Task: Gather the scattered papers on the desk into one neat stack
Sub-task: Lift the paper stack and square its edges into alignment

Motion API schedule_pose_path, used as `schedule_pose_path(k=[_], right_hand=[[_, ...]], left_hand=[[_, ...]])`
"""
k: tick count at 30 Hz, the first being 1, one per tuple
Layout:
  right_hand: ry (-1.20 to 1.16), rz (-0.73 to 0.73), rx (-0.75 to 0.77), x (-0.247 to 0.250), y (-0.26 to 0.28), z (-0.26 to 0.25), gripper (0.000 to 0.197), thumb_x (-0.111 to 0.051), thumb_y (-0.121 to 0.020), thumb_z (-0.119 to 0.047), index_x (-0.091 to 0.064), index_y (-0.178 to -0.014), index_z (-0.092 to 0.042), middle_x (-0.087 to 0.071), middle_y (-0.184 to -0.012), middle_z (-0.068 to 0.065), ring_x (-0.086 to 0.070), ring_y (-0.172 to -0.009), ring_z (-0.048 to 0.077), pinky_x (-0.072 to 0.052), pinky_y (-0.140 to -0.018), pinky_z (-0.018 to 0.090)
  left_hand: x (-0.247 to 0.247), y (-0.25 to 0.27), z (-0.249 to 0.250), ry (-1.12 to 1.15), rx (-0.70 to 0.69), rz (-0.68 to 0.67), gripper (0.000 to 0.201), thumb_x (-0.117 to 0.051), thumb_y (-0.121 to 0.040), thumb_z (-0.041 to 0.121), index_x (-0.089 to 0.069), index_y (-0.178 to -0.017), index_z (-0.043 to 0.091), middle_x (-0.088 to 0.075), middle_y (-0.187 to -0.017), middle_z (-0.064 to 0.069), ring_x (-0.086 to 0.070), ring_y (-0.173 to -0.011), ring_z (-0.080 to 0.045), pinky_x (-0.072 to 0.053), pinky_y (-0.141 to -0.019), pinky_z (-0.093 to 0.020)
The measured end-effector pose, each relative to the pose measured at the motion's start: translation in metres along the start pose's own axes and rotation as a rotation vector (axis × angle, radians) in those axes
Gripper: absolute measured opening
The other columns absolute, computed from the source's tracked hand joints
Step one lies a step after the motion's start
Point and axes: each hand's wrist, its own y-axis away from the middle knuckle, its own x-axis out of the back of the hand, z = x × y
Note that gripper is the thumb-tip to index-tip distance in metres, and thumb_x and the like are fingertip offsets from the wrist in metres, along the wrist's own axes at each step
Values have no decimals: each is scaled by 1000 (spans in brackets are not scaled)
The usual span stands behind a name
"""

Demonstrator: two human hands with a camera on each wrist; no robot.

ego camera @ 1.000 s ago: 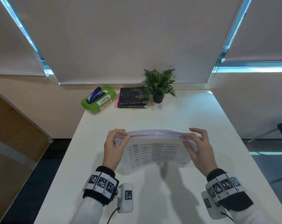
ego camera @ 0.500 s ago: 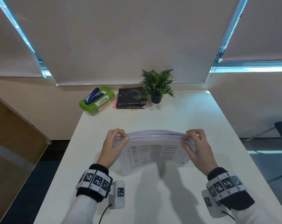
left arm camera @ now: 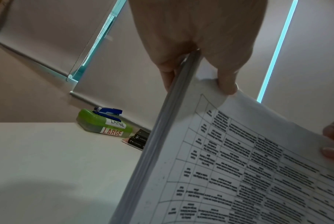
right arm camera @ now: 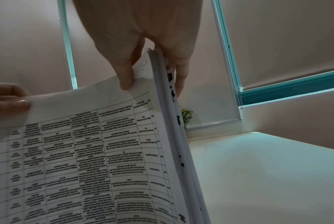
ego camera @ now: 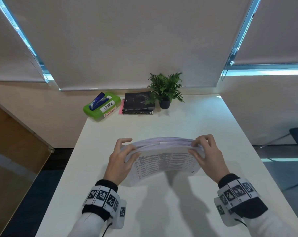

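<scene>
Both hands, left hand (ego camera: 118, 162) and right hand (ego camera: 211, 156), grip the paper stack (ego camera: 163, 161) upright on the desk (ego camera: 161, 211).

The print on the papers (ego camera: 163, 161) is too small to read in the head view and blurred in both wrist views. The papers run off the lower edge of each wrist picture. Their far face and the bench (ego camera: 179, 124) beneath them are hidden. The books (left arm camera: 140, 140) are half covered by the stack in the left wrist view, their spine titles illegible. Only a sprig of the plant (right arm camera: 187, 116) shows past the sheets' edge in the right wrist view.
</scene>
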Motion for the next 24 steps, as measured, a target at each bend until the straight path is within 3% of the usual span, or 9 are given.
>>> schedule_pose_path(k=[2,6,11,14,15,17,20,24], right_hand=[[7,6,1,1,0,-1,15,-70,-81,-17,-57,-88,-12,-44,-96,-7,-50,-83,4,-35,-56,7],[24,-3,2,1,1,0,16,-69,-82,-19,-56,-83,-9,-43,-94,-9,-49,-81,-18,-32,-55,6],[43,-41,-8,4,-1,3,17,-68,-83,-21,-57,-80,-9,-45,-89,-8,-50,-78,-10,-33,-55,6],[-35,-34,-32,5,-3,3,12,-67,-84,-19,-57,-82,-13,-50,-87,-6,-52,-75,0,-36,-65,10],[-90,-25,-55,5,-2,2,12,-67,-84,-16,-55,-85,-16,-52,-87,-7,-53,-79,-1,-36,-68,9],[-265,-6,-166,4,1,2,27,-67,-83,-12,-48,-99,-21,-54,-93,-11,-53,-89,-5,-39,-74,8],[-592,-36,-381,4,3,6,47,-71,-80,-11,-45,-119,-19,-56,-98,-2,-56,-90,10,-45,-76,17],[-932,-81,-507,-2,1,8,33,-71,-79,-10,-55,-103,5,-64,-85,-1,-62,-80,14,-47,-68,21]], left_hand=[[0,-2,-2,17,16,-8,16,-61,-88,31,-63,-82,16,-47,-118,7,-51,-93,6,-42,-78,-26],[1,-8,-5,50,66,-63,18,-60,-88,29,-62,-77,15,-47,-119,7,-57,-94,-1,-43,-83,-27],[8,-11,-3,23,53,-148,19,-57,-89,31,-58,-71,29,-47,-118,9,-49,-104,10,-38,-85,-24],[8,-8,-1,60,63,-69,9,-64,-86,29,-60,-78,32,-51,-111,11,-52,-101,10,-38,-83,-12],[7,-7,1,105,67,-18,8,-67,-84,26,-60,-85,30,-53,-109,10,-53,-101,7,-40,-85,-11],[2,0,2,249,165,63,27,-68,-83,17,-52,-101,26,-56,-109,8,-56,-99,-3,-44,-84,-19],[-5,6,7,543,410,112,41,-65,-84,9,-42,-114,26,-57,-105,2,-56,-90,-13,-46,-77,-24],[-15,4,19,731,523,136,19,-56,-89,5,-48,-100,18,-57,-92,1,-56,-83,-12,-45,-68,-21]])
